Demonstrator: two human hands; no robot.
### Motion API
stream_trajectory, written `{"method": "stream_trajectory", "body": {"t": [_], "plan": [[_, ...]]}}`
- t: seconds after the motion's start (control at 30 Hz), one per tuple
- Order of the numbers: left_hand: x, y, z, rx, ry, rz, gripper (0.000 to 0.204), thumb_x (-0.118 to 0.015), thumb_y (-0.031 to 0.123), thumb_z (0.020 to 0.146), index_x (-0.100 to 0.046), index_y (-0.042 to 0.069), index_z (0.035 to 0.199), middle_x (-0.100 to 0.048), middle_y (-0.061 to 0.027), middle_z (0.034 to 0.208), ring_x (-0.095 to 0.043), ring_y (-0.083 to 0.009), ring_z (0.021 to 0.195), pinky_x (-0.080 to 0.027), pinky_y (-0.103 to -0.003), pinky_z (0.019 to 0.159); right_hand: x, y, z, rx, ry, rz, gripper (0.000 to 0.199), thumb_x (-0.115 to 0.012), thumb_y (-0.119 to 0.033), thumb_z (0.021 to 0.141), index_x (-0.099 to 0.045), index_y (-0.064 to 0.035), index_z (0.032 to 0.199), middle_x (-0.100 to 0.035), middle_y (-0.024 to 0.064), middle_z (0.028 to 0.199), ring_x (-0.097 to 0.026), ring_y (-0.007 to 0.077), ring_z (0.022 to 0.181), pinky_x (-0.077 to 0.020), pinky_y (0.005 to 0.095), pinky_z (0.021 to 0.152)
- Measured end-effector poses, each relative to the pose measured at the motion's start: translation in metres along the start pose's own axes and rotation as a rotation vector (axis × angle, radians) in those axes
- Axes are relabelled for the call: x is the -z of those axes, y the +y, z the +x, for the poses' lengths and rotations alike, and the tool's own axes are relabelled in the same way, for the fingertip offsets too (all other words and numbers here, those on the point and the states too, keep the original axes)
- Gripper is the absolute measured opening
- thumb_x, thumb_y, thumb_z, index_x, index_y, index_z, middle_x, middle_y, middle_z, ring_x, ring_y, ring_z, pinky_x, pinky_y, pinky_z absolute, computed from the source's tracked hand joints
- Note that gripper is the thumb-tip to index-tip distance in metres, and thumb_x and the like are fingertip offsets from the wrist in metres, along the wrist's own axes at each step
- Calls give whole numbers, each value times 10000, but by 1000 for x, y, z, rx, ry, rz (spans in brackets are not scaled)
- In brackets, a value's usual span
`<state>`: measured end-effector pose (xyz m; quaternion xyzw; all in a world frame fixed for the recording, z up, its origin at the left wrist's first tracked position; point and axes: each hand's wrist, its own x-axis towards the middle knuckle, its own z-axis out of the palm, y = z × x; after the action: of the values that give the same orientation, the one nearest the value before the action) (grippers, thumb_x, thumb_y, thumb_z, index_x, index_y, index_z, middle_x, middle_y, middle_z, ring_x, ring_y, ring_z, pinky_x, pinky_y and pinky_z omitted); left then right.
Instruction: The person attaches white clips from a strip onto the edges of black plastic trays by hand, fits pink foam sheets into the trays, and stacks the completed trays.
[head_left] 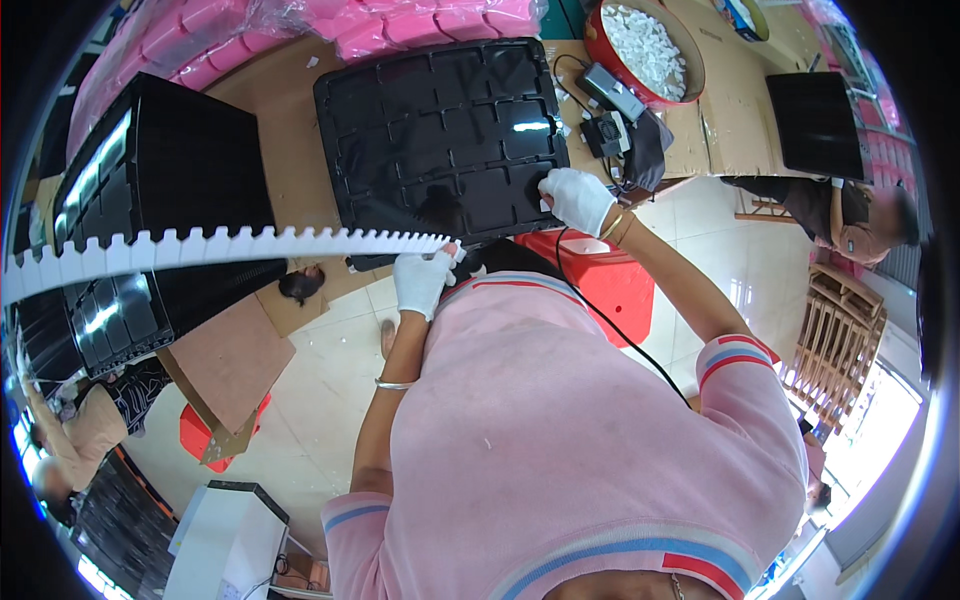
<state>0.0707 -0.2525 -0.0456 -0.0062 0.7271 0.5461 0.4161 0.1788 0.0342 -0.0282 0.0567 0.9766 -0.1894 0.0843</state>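
My left hand (420,283), in a white glove with bare fingertips, is closed on the end of a long white notched strip (210,250). The strip runs off to the left in an arc, over a stack of black trays. In front of me lies a black plastic tray (440,130) with a grid of shallow compartments. My right hand (580,198), gloved the same way, is at the tray's near right corner. Its thumb and finger are pinched together, with a small white piece (545,205) at their tips.
A red round tub (690,70) of white bits stands at the back right, near a dark device (607,133) with cables. Stacked black trays (190,190) rise on the left. Pink wrapped packs (430,28) line the back. A red stool (600,285) is below the table edge. Other people sit on both sides.
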Motion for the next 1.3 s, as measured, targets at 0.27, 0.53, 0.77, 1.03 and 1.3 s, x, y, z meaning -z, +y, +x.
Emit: {"method": "stream_trajectory", "body": {"t": [0.27,0.53,0.77,1.03,1.3], "plan": [[-2,-2,4,-7,83,93,245,-721,200,853,-711,-30,771,-665,-75,598,-561,-127,426,-414,-298,439,0,-4,-7,55,3,47,45,-638,-96,782,-655,-54,778,-639,150,809,-642,359,800,-517,438,696],[1,-6,3,-2,78,55,244,-726,189,860,-685,-45,807,-671,-83,642,-563,-120,443,-412,-289,436,6,-17,-19,50,-23,102,56,-639,-108,788,-638,-52,791,-619,139,802,-622,369,783,-506,443,691],[2,3,-9,48,-18,-121,227,-733,173,866,-705,-48,906,-690,-98,695,-595,-111,493,-393,-240,431,20,-84,-34,-65,-36,578,95,-658,-76,812,-636,-29,893,-632,130,773,-643,313,721,-519,392,683],[-11,27,-18,71,-152,-125,193,-737,187,871,-712,-4,851,-665,-67,618,-543,-85,468,-368,-229,428,23,-115,-9,-231,-39,821,208,-672,-82,866,-635,-7,1057,-695,118,770,-692,211,688,-542,313,647],[-13,30,-24,22,-215,-185,216,-738,172,877,-672,-31,907,-680,-90,728,-616,-128,529,-411,-220,434,19,-110,1,-61,-46,598,171,-655,-197,878,-670,-49,962,-667,114,785,-661,284,725,-521,359,670]]}}
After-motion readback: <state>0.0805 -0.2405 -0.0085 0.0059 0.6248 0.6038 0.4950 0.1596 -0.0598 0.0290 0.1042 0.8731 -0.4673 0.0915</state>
